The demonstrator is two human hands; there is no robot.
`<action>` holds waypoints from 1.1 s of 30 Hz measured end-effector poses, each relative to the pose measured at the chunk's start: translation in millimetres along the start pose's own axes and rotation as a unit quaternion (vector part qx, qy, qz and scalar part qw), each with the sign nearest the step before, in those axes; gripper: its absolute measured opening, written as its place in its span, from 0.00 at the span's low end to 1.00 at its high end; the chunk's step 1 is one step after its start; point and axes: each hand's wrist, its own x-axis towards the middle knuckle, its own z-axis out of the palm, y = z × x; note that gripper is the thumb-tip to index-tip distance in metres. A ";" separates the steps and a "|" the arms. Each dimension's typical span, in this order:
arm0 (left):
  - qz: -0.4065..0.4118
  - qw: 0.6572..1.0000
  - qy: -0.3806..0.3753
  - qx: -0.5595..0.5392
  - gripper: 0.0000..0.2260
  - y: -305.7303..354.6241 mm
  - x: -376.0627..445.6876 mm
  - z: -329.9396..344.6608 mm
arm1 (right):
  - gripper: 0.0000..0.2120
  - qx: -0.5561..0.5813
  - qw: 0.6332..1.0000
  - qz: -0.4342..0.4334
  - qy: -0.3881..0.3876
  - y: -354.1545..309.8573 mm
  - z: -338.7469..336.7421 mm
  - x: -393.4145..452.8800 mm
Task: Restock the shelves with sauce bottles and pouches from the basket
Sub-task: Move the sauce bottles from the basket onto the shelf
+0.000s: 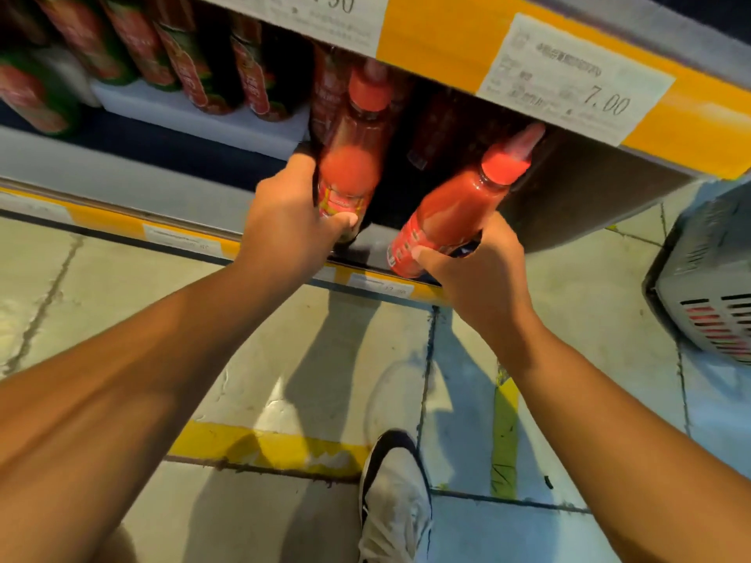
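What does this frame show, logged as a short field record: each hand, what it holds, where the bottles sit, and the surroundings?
left hand: left hand has its grip round the lower body of a red plastic sauce bottle with red cap, roughly upright at the shelf front
right hand: right hand has its grip round the base of a second red plastic sauce bottle, tilted, cap toward the shelf
shelf: blue shelf with yellow price strip, dark bottles behind
basket: grey plastic basket at right, on the floor
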 end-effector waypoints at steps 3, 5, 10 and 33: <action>-0.015 1.000 -0.013 0.012 0.21 12.2 9.8 15.4 | 0.22 0.011 0.999 0.040 0.016 10.6 -15.6 0.8; -0.013 0.999 -0.029 0.043 0.22 24.0 17.8 27.7 | 0.25 0.002 0.997 0.063 0.035 13.4 -21.2 0.4; 0.086 0.986 -0.078 0.123 0.30 53.5 46.4 55.7 | 0.24 0.012 0.996 0.083 0.033 19.9 -21.8 1.2; 0.070 0.986 -0.080 0.130 0.28 80.5 67.9 87.4 | 0.24 -0.029 0.996 0.065 0.049 31.4 -31.7 7.1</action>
